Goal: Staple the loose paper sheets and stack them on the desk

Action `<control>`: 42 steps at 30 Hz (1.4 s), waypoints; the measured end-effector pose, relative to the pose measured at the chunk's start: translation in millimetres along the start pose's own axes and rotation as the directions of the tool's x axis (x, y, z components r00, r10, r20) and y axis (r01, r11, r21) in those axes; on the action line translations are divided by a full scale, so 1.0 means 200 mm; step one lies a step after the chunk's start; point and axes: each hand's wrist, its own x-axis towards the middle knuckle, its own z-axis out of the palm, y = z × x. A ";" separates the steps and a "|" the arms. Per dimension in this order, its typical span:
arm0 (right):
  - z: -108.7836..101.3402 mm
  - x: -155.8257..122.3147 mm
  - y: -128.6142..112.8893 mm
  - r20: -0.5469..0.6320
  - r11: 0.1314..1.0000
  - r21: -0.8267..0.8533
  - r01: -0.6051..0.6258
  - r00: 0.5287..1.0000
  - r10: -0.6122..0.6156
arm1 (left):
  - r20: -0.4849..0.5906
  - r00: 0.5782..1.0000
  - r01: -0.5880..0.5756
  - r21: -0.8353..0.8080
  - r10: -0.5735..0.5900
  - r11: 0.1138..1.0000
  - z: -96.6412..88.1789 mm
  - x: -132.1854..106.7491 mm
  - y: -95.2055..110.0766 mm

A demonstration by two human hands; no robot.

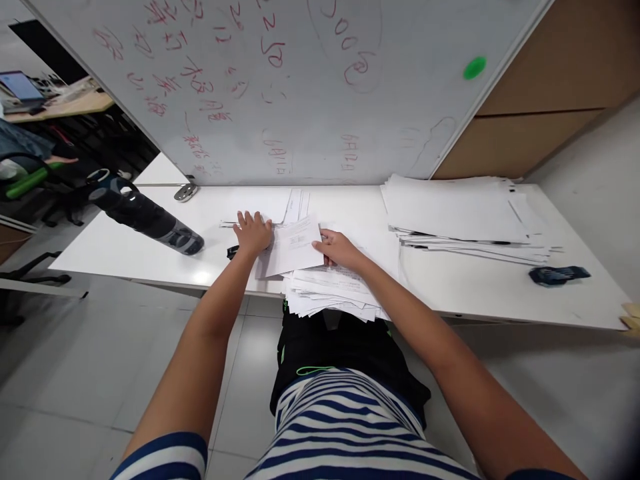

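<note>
My left hand (253,231) lies flat with fingers spread on a few printed sheets (295,203) at the middle of the white table (150,257). My right hand (338,248) pinches the right edge of a single printed sheet (293,247), thumb on top. That sheet rests over a messy pile of papers (330,293) that overhangs the table's near edge. A small black clip (233,252) sits just beside my left wrist.
A dark bottle (150,219) lies on its side at the left. A big stack of white paper (465,217) fills the right, with a dark blue object (559,274) near it. A whiteboard (300,87) with red writing stands behind the table.
</note>
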 end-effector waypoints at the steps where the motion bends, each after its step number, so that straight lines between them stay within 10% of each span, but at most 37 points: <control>1: 0.00 0.00 0.00 0.001 1.000 0.003 -0.003 1.000 0.003 | 0.009 1.000 0.002 -0.005 -0.002 1.000 0.00 0.00 0.00; 16: 0.01 0.02 0.03 -0.016 0.999 -0.042 0.020 1.000 -0.021 | -0.143 0.990 -0.043 -0.253 0.007 0.967 -0.02 0.00 -0.06; 23: 0.04 0.02 0.02 -0.045 0.998 -0.060 0.018 0.999 -0.021 | -0.516 0.853 -0.160 -0.405 -0.080 0.900 -0.13 -0.15 -0.15; 32: 0.06 0.00 0.00 -0.098 0.989 -0.151 0.006 0.995 -0.021 | -0.238 0.951 0.096 -0.380 -0.197 0.920 0.06 -0.35 -0.41; 42: 0.15 -0.10 -0.25 -0.301 0.875 -0.481 0.060 0.926 -0.229 | -0.249 0.947 0.097 -0.381 -0.203 0.919 0.06 -0.35 -0.40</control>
